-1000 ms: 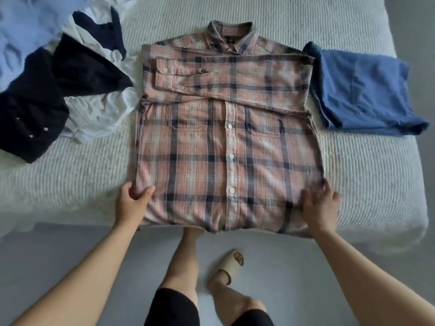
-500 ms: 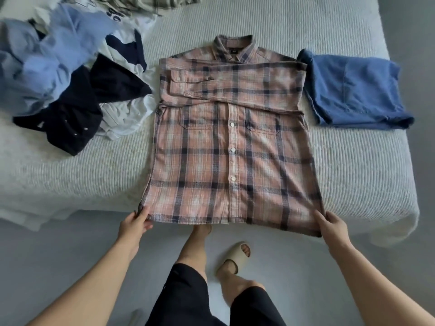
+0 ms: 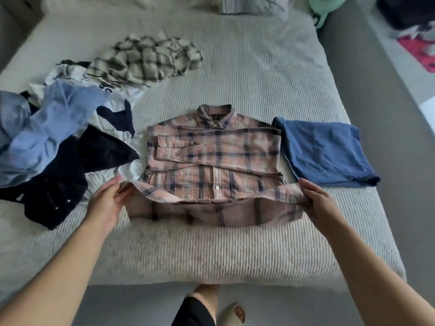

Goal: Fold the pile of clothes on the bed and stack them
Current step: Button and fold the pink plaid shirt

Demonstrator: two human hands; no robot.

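A pink plaid button shirt (image 3: 211, 149) lies face up on the bed, sleeves folded across its chest. Its bottom hem is lifted and carried up over the lower half. My left hand (image 3: 107, 203) pinches the hem's left corner and my right hand (image 3: 317, 201) pinches the right corner. A folded blue garment (image 3: 324, 149) lies flat just right of the shirt. An unfolded pile sits to the left: a light blue shirt (image 3: 47, 128), dark navy clothes (image 3: 61, 184), a white and navy top (image 3: 113, 114).
A cream and dark plaid shirt (image 3: 146, 60) lies crumpled farther back on the ribbed grey bedcover (image 3: 259, 74). The bed's front edge is near my legs and a beige slipper (image 3: 231, 314). Grey floor runs along the right side; pillows are at the head.
Both hands took the shirt's bottom corners at the bed's edge and lifted the hem up and forward over the shirt's lower half. The view tilted up, showing more of the bed.
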